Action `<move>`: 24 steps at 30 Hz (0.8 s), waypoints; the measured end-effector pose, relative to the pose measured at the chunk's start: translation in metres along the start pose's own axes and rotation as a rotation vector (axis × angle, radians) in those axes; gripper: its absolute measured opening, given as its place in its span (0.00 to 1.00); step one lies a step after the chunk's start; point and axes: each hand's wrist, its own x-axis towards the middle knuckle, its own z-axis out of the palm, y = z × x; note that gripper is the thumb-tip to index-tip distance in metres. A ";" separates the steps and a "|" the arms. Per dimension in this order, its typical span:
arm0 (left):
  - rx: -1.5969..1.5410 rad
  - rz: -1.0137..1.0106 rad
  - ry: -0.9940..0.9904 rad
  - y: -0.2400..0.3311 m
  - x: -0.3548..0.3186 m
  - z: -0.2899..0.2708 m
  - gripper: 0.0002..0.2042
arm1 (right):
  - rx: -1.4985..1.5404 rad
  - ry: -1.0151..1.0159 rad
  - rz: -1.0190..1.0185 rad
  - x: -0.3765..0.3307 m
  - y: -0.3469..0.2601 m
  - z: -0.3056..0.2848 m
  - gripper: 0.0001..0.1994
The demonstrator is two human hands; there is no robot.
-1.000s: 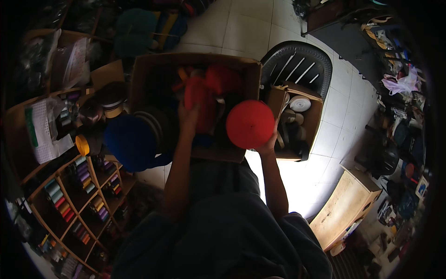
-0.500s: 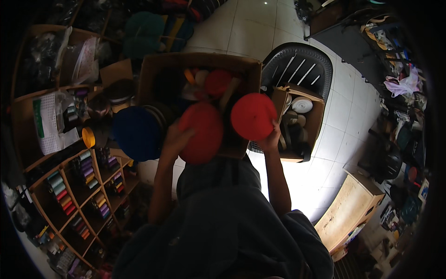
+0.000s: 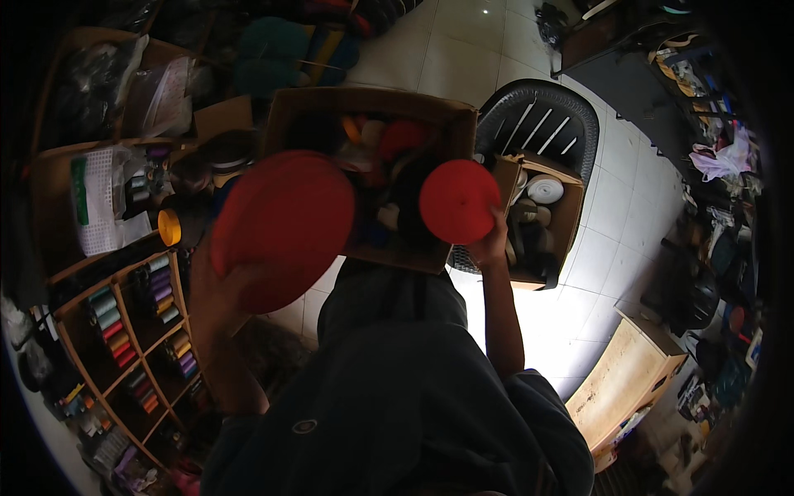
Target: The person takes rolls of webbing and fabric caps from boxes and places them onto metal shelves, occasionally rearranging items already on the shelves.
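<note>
My left hand (image 3: 217,289), smeared by motion, grips a large red webbing roll (image 3: 285,231) at its lower left edge. The roll is held up at the left, over the near left side of a cardboard box (image 3: 397,258). My right hand (image 3: 491,240) has its fingers closed on the lower right rim of a smaller red roll (image 3: 459,201), its flat round face turned up. Inside the box, in shadow, lie another red roll (image 3: 403,138), an orange piece (image 3: 351,128) and dark items. Blue rolls are mostly hidden behind the large red one.
At the right, a black plastic chair (image 3: 585,124) bears a small carton (image 3: 565,231) of white and beige rolls. Thread spools fill a wooden cubby shelf (image 3: 138,343) at lower left. A yellow roll (image 3: 169,227) rests beside the left shelves. A wooden cabinet (image 3: 620,376) stands lower right.
The large red roll in my left hand has moved left and closer, now covering most of the blue roll. My right hand still holds the smaller red roll in nearly the same place.
</note>
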 end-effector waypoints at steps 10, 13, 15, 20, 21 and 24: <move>-0.426 0.227 0.295 -0.009 0.003 -0.066 0.44 | -0.457 0.061 0.124 0.052 0.068 0.005 0.28; -0.500 0.229 0.338 -0.008 0.005 -0.056 0.45 | -0.739 0.287 0.149 0.058 0.087 0.005 0.28; -0.511 0.243 0.288 -0.010 0.011 -0.053 0.45 | -0.905 0.350 0.112 0.065 0.100 -0.008 0.27; -0.342 0.462 -0.072 -0.006 0.027 -0.056 0.39 | -1.451 0.409 -0.401 0.051 0.077 0.028 0.20; -0.260 0.526 -0.162 -0.005 0.033 -0.058 0.37 | -1.519 0.399 -0.562 0.028 0.056 0.068 0.18; -0.213 0.789 -0.421 0.014 0.050 -0.061 0.31 | -1.123 -0.001 -0.826 -0.026 -0.005 0.177 0.16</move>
